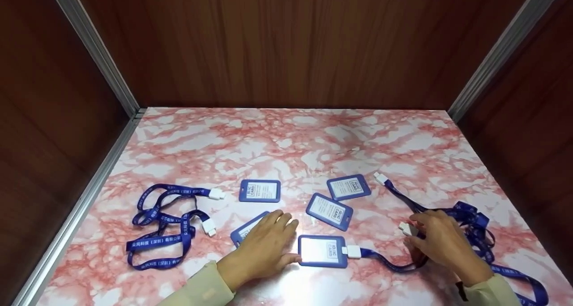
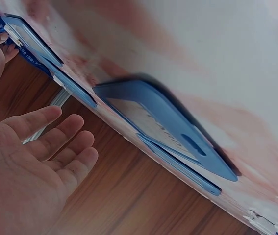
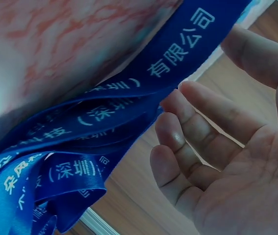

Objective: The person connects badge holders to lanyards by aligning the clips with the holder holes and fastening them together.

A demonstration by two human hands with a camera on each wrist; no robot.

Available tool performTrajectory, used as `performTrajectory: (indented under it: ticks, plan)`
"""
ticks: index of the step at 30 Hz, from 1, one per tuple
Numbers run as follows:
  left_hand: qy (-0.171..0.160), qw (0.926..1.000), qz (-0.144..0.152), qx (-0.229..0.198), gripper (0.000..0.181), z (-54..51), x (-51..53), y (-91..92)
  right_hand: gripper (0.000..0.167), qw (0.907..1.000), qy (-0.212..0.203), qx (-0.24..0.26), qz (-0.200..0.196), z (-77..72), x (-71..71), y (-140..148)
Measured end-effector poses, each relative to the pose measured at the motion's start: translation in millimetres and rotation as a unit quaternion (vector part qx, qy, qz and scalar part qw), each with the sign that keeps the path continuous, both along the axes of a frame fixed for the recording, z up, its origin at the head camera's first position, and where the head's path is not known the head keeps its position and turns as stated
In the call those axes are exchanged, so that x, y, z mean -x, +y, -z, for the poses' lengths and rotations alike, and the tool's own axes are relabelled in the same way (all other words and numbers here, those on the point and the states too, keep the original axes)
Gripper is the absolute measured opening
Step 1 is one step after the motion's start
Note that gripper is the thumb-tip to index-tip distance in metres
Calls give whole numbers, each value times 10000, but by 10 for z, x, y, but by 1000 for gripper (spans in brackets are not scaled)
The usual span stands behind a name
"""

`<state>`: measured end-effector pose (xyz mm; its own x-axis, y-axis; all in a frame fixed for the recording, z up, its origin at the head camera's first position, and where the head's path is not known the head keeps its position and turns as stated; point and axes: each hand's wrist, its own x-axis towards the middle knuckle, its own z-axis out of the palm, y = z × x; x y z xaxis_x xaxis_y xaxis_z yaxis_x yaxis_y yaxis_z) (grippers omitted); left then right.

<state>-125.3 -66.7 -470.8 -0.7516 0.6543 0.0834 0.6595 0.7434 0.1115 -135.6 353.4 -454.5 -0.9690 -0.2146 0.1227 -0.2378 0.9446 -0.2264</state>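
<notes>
My left hand point(image 1: 266, 248) lies, fingers extended, over a blue-framed ID card holder point(image 1: 247, 229), partly hiding it. In the left wrist view its fingers point(image 2: 70, 129) are loosely bent with nothing between them. Right of its thumb lies another card holder point(image 1: 322, 251), joined by a white clip point(image 1: 353, 251) to a blue lanyard point(image 1: 391, 263). My right hand point(image 1: 441, 239) is at the bunched blue lanyards point(image 1: 479, 230), thumb and forefinger apart on either side of a white clip point(image 1: 408, 228). The right wrist view shows printed straps point(image 3: 178, 54) beside its fingertips; the clip is hidden there.
Three more card holders lie farther back: one left point(image 1: 260, 191), one middle point(image 1: 329, 211), one right point(image 1: 349, 187). Tangled blue lanyards point(image 1: 161, 239) with white clips are at left. Another white clip point(image 1: 380, 177) points away at right. Brown panels point(image 1: 286, 46) enclose the marbled table point(image 1: 277, 136).
</notes>
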Motion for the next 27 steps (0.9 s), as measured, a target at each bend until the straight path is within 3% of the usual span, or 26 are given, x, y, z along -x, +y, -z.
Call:
performTrajectory:
  ticks: [17,27]
  plan:
    - [12,9998,51,-184,77,-3,24,17,19,9999,79,-96,-66,60,19,34]
    - [-114,9997,50,-221,78,-2,26,31,26,10000,38,32,-27,67,16,9]
